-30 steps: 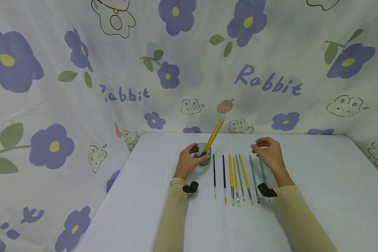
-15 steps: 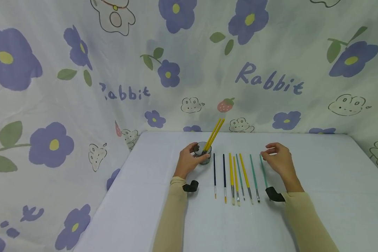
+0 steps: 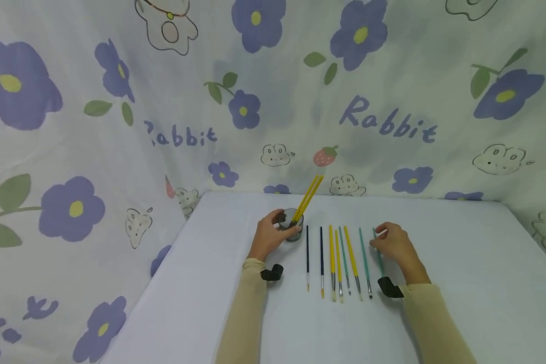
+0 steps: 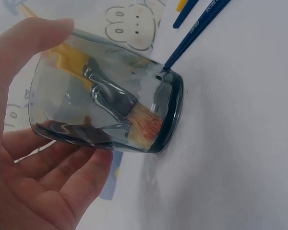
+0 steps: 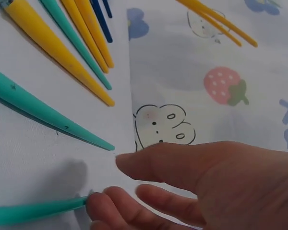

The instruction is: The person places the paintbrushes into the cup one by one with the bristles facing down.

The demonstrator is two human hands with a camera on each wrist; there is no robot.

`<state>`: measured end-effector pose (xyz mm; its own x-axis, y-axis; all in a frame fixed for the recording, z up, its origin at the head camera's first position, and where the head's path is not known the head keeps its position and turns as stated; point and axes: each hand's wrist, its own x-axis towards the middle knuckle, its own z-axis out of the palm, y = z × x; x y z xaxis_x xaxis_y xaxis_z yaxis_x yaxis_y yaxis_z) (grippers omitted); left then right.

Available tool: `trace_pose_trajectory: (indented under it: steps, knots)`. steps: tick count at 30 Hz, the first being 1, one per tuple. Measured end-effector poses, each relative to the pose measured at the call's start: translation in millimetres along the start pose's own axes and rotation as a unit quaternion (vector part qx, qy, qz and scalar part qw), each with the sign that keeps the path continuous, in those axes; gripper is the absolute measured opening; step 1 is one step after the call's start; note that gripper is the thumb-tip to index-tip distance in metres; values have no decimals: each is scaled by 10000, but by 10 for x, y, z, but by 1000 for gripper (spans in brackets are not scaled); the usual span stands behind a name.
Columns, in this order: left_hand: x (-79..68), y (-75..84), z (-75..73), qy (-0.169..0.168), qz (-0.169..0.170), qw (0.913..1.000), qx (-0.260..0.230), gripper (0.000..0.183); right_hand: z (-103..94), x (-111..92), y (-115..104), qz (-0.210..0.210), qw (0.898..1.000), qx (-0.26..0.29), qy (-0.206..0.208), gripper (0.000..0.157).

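Observation:
My left hand [image 3: 268, 236] grips a clear drinking glass [image 4: 110, 96] round its side, thumb near the rim and fingers on the far side. Two yellow paintbrushes [image 3: 310, 199] lean inside it, bristles down. My right hand [image 3: 397, 246] is over the rightmost teal paintbrush [image 5: 33, 212], thumb and fingers apart. In the right wrist view the index fingertip is right at the end of that brush's handle. Left of it lies another teal paintbrush [image 3: 364, 255], handle pointing away from me.
Several more paintbrushes lie in a row between the hands: dark blue [image 3: 321, 258], yellow [image 3: 332, 253] and a thin teal one [image 3: 344, 253]. Under them is a white tabletop [image 3: 318, 333]. A flower-and-rabbit printed cloth [image 3: 277, 111] hangs behind and at the left.
My right hand has moved first to the right, then down and slightly back left, to the rightmost teal paintbrush. The left hand keeps its hold on the glass.

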<state>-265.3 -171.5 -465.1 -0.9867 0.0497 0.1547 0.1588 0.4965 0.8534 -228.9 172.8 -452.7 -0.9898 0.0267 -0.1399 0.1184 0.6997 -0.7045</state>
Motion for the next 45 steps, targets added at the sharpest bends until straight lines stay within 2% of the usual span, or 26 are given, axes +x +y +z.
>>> trace_pose_trajectory:
  steps: [8, 16, 24, 28, 32, 37, 40, 45]
  knots:
    - [-46, -49, 4, -58, -66, 9999, -61, 85, 27, -84, -49, 138, 9986, -489, -170, 42]
    - [-15, 22, 12, -103, -13, 9999, -119, 84, -64, -116, 28, 222, 9973, -664, -220, 43]
    - [10, 39, 18, -144, 20, 9998, -124, 84, -79, -112, 58, 404, 9915, -1215, -214, 35]
    - [13, 43, 10, -102, 36, 9998, -168, 84, -90, -93, 48, 405, 9909, -1257, -271, 32]
    - [16, 28, 5, -91, 3, 9999, -135, 85, -128, -77, 51, 441, 9950, -791, -415, 35]
    - [24, 10, 0, -110, 19, 9999, -112, 84, -158, -47, 47, 386, 9973, 397, -474, 44]
    - [13, 8, -6, -73, -39, 9999, -122, 84, -149, -37, 25, 307, 9914, 1177, -489, 48]
    - [21, -19, 14, -60, -42, 9999, -155, 86, -174, -52, -35, 236, 9735, 2228, -456, 53]
